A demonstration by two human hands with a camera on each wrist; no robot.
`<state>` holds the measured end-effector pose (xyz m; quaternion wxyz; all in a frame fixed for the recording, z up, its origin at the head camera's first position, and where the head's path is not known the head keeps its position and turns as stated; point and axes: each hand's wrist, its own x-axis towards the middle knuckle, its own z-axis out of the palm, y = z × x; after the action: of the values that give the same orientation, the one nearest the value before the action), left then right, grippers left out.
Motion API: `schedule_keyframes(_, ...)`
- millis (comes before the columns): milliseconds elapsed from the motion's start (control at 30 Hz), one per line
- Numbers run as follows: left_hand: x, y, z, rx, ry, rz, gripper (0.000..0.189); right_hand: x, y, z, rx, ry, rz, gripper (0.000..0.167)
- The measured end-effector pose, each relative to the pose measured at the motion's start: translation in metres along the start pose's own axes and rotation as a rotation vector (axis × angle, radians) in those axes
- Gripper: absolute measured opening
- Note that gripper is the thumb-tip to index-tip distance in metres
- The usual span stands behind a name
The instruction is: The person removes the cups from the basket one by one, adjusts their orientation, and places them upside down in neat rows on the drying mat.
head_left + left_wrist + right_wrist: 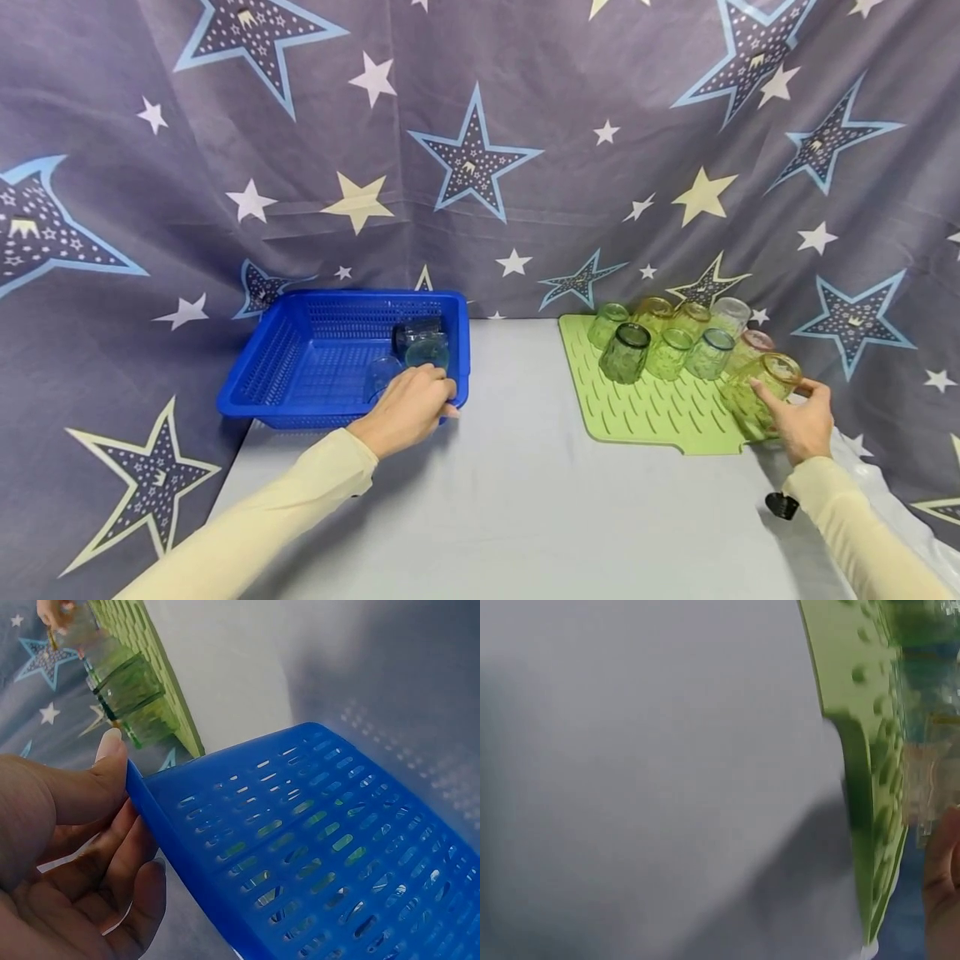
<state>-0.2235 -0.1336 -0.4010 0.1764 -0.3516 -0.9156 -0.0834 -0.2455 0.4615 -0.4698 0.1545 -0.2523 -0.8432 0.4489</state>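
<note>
My left hand (pixel 408 408) is at the near right corner of a blue plastic basket (pixel 247 396). In the left wrist view its thumb and fingers pinch the basket's rim (pixel 176 859). Several glasses lie inside, among them a clear one (pixel 381 373) and a teal one (pixel 429 352). Far to the right, my right hand (pixel 808 421) holds a yellow glass (pixel 752 398) at the near right corner of a green drying mat (pixel 637 421). Only a sliver of that hand (pixel 943 877) enters the right wrist view.
Several more glasses stand in rows on the mat, including a dark green one (pixel 624 358), a blue-rimmed one (pixel 708 357) and a clear one (pixel 731 312). A white table (pixel 517 467) lies between basket and mat. A star-patterned curtain (pixel 555 217) hangs behind.
</note>
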Motion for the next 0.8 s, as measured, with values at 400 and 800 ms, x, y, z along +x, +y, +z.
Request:
schedule_keyframes(400, 0.002, 0.001, 0.0, 0.003, -0.003, 0.006, 0.022, 0.013, 0.006, -0.013, -0.038, 0.011, 0.059, 0.101)
schedule_keyframes(800, 0.001, -0.001, 0.0, 0.005, -0.009, -0.003, 0.021, 0.02, 0.005, -0.015, -0.006, -0.117, 0.098, 0.109)
